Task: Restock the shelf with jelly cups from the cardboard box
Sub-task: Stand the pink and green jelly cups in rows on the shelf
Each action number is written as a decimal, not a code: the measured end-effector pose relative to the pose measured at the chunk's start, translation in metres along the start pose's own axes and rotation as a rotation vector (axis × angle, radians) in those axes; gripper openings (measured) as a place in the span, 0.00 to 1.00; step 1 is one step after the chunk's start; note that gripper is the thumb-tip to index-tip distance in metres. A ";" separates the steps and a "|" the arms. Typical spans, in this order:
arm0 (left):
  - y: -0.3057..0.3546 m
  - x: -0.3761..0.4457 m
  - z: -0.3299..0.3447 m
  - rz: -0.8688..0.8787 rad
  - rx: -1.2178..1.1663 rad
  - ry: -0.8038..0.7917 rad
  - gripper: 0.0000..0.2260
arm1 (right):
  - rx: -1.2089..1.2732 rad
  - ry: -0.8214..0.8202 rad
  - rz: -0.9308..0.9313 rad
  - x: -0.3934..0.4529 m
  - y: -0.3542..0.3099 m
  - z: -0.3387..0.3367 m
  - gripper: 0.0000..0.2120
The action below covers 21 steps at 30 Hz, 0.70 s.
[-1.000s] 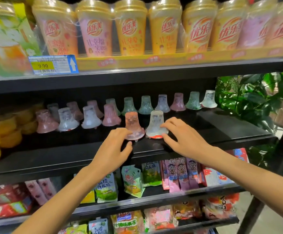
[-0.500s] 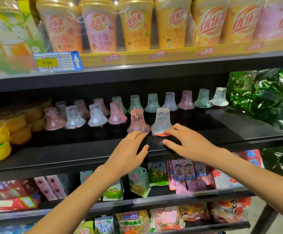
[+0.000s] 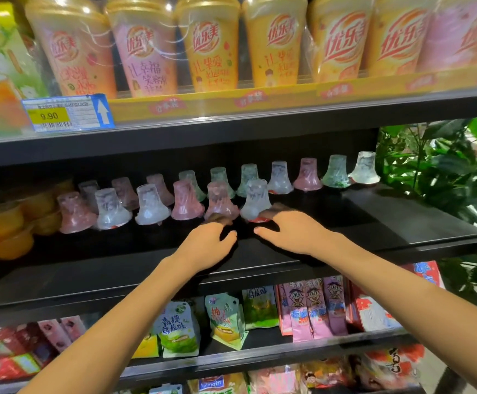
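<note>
Head view shows a pink jelly cup (image 3: pixel 219 201) and a clear jelly cup (image 3: pixel 255 199) standing upside down on the black shelf (image 3: pixel 402 223), with the left hand (image 3: pixel 207 245) and right hand (image 3: pixel 294 231) touching their rims, fingers blurred, so each grip is unclear.

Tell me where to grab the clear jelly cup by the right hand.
Pinch the clear jelly cup at its narrow upper neck, coming from the front and above. It stands wide end down, flaring toward the shelf, and a pink cup crowds its left side.

Both fingertips (image 3: pixel 217 220) blurred; grip perhaps unclear.
</note>
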<state>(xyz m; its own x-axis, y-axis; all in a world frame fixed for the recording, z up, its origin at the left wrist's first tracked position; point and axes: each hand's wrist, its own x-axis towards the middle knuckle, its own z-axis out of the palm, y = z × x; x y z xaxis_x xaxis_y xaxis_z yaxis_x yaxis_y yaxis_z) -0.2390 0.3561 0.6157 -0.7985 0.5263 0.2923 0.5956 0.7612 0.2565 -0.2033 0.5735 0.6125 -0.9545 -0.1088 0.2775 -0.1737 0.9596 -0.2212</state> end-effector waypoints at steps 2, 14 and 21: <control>-0.001 0.009 -0.002 -0.001 0.012 -0.029 0.15 | 0.016 -0.012 -0.001 0.011 0.003 -0.002 0.25; -0.019 0.038 0.006 -0.003 -0.009 0.002 0.11 | 0.062 -0.009 0.038 0.048 0.015 0.003 0.18; -0.018 0.035 0.004 -0.006 -0.005 -0.048 0.12 | 0.060 -0.035 0.085 0.048 0.011 0.004 0.21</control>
<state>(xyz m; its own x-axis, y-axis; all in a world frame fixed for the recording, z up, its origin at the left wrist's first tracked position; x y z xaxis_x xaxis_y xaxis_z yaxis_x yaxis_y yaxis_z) -0.2782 0.3625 0.6173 -0.8051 0.5396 0.2461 0.5913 0.7626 0.2624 -0.2518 0.5778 0.6192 -0.9741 -0.0379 0.2231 -0.1053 0.9485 -0.2988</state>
